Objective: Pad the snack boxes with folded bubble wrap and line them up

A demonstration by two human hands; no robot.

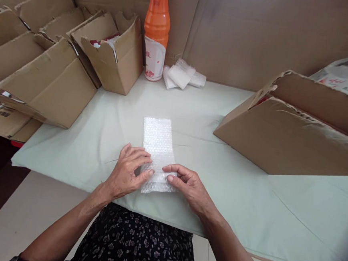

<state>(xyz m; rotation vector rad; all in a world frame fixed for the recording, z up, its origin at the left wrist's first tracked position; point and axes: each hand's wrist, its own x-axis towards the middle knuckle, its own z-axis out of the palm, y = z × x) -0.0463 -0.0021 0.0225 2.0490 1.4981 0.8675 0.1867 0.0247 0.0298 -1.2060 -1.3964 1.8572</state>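
Observation:
A strip of clear bubble wrap [158, 135] lies lengthwise on the pale green cloth before me, its near end doubled over. At its left edge is my left hand [131, 167], with fingers spread and the thumb tip resting on the folded part. My right hand [186, 183] is closed at the right edge, with thumb and index finger near each other on the fold and the other fingers curled. Whether anything lies inside the fold I cannot tell.
Open cardboard boxes [54, 81] crowd the left side; another large box [306, 137] stands at right. At the back are an orange bottle [156, 32] with a white label and several folded bubble-wrap pieces [181, 74]. The cloth-covered table's [68, 170] front edge is close to my lap.

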